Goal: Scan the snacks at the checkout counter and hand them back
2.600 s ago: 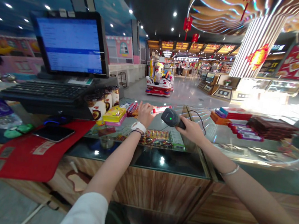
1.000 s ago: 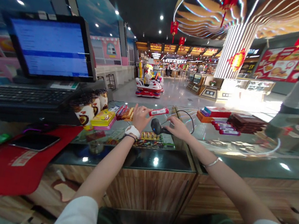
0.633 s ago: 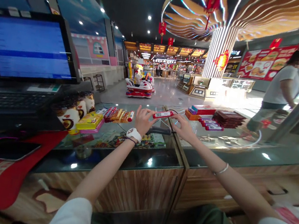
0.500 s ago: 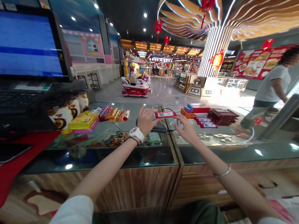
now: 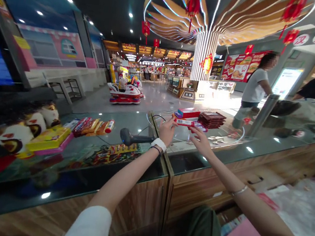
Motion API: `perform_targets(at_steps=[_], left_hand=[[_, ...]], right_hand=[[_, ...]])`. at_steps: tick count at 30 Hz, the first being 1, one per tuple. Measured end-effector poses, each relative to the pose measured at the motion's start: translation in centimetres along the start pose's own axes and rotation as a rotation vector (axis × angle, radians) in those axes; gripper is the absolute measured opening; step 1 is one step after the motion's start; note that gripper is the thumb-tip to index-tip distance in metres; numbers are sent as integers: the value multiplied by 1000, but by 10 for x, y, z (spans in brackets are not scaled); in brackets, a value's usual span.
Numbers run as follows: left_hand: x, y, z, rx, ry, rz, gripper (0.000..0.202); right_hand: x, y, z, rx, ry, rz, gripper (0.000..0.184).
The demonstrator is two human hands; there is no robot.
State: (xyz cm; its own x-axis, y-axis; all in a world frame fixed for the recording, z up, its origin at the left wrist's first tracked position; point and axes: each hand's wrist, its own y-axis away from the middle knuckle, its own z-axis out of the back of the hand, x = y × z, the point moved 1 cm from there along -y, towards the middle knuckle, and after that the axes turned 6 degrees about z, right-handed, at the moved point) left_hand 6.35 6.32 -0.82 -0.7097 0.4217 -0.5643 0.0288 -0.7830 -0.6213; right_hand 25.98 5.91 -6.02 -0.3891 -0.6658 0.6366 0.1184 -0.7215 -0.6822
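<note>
Handheld barcode scanner (image 5: pixel 129 137) just down on the glass counter (image 5: pixel 189 163), lower left of the hands (quick work!). Left hand (image 5: pixel 167 132) pinching a red-and-white snack packet (image 5: pixel 184 123) at frame centre; right hand (image 5: pixel 201 141) open, just beside it, hands apart.

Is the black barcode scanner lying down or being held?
Lying down: the black handheld barcode scanner sits on the glass counter; the left hand and right hand are both off it.
</note>
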Motion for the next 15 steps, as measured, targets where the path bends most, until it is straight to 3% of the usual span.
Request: perform_targets(at_steps=[6, 15], left_hand=[[-18, -7, -49, 102, 100, 67, 48], [-20, -34, -93, 253, 86, 169, 58]], right_hand=[[-40, -15, 22, -27, 56, -60, 51], [-84, -58, 32, -34, 288, 30, 53]])
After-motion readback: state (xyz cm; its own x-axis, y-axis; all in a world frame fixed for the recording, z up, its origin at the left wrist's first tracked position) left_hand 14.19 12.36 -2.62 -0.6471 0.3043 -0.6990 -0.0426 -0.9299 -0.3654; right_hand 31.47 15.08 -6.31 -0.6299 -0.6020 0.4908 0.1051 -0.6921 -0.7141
